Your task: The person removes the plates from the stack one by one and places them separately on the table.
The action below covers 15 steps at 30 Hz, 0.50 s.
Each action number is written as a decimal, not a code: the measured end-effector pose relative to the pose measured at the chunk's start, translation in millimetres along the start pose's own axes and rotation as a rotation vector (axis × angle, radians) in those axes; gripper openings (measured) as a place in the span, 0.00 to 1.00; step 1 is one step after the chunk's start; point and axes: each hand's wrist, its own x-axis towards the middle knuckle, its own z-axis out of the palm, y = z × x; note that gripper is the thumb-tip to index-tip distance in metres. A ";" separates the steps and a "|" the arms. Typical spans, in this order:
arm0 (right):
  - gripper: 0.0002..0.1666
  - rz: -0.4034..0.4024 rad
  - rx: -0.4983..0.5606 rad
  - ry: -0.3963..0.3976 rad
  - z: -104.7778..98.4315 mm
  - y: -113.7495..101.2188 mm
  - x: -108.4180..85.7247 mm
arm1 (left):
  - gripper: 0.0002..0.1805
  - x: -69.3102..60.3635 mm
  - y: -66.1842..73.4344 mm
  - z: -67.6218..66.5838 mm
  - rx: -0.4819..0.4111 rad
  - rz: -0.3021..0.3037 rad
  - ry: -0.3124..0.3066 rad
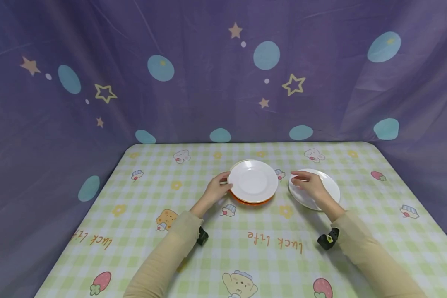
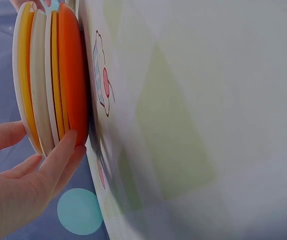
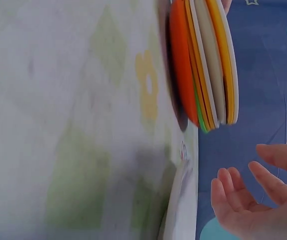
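Gripped by my left hand (image 1: 216, 190) was the plate stack (image 1: 253, 181); my right hand (image 1: 310, 184) hung loose above a white plate (image 1: 330, 187).

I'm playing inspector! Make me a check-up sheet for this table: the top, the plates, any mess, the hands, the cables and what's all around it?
Surface: green-and-white checked tablecloth, printed with cupcakes, strawberries and flowers.
Job's things: plate stack, white on top and orange at the bottom; single white plate apart from it, on the right.
Clutter: nothing seen.
Left hand: holds the plate stack's edge, thumb at the top rim.
Right hand: above the single white plate, holding nothing.
Cables: nothing seen.
Surroundings: purple-blue curtain with stars and ovals.
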 end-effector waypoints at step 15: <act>0.24 0.065 0.076 -0.016 27.7 -5.1 6.8 | 0.26 -1.0 0.7 1.4 -0.006 -0.023 0.018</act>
